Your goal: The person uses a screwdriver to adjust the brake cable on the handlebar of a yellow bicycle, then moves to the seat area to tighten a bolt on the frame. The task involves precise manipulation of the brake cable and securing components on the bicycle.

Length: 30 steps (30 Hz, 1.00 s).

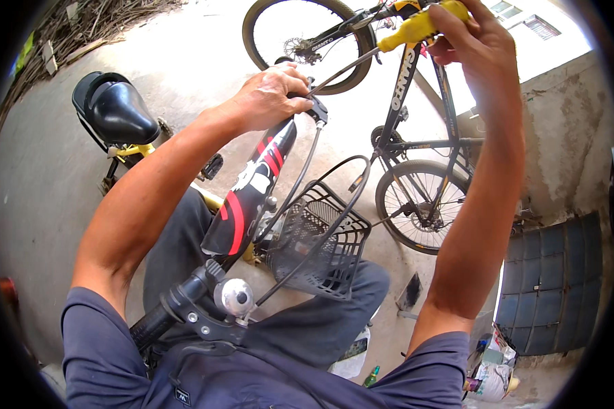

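Note:
A small yellow bicycle with a black saddle stands against my lap, its handlebar running away from me. On that bar is a black padded cover with red stripes and a white figure. My left hand is closed round the bar's far end, by the black brake lever bracket. High at the right, my right hand grips the yellow handle of a screwdriver. Its steel shaft slants down to the bracket beside my left fingers. Exactly what the tip touches is too small to tell.
Below the bar hangs a black basket with cables looping over it. A silver bell sits near my chest. Beyond stands a black bicycle. Sticks lie far left; a blue-grey metal door and a green bottle are at right.

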Tool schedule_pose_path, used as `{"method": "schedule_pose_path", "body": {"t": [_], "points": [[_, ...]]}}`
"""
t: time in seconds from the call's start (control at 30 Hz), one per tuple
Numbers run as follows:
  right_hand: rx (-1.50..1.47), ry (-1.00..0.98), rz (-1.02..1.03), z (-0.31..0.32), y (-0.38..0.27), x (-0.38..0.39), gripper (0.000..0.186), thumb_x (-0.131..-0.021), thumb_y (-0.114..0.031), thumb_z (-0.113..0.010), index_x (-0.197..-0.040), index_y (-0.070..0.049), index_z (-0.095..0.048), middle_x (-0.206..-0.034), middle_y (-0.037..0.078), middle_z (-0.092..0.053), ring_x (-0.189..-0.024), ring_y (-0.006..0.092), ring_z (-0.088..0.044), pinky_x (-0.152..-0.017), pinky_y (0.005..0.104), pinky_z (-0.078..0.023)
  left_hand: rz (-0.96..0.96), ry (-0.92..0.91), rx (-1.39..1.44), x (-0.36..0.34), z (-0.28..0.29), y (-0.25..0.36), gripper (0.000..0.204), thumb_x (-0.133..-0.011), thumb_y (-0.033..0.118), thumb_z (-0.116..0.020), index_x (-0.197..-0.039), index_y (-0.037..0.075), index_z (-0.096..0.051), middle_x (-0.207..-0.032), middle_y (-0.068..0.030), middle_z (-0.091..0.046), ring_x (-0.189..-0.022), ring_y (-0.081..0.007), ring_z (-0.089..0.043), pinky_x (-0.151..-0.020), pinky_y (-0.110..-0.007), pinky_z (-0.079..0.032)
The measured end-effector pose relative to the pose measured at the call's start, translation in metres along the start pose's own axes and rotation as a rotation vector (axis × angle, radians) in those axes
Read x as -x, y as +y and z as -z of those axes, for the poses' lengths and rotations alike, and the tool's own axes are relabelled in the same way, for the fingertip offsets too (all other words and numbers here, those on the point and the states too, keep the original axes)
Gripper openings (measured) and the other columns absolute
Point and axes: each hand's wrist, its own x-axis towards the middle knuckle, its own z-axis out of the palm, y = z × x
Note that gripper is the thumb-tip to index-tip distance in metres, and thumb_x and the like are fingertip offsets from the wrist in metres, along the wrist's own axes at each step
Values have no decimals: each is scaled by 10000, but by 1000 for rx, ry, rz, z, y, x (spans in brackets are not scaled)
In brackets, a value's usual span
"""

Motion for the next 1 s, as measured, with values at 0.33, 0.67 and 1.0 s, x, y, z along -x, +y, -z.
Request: {"method": "schedule_pose_path", "body": {"t": [0.33, 0.67, 1.0], "points": [[337, -9, 58, -7, -8, -3, 531, -1012, -254, -638, -1375, 103, -489, -872, 119, -714, -753, 155, -699, -636, 277, -571, 81, 79, 148, 1, -3, 11, 171, -854, 124, -759, -950, -15, -782, -1163, -157, -736, -1366, -346, -536, -1168, -433, -394], [182, -76, 178, -4, 1, -4, 512, -937, -310, -742, -1277, 56, -630, -906, 134, -735, -749, 124, -724, -619, 243, -591, 37, 112, 117, 2, -6, 8, 159, -863, 131, -720, -940, 13, -793, -1080, -129, -748, -1256, -334, -606, -1119, -437, -434], [418, 168, 142, -23, 5, -10, 575, -904, -516, -719, -1094, 26, -695, -908, 173, -733, -732, 198, -737, -670, 338, -579, 38, 108, 99, 2, -6, 9, 146, -872, 131, -704, -908, 11, -779, -1072, -105, -745, -1235, -305, -619, -1146, -405, -413]]}}
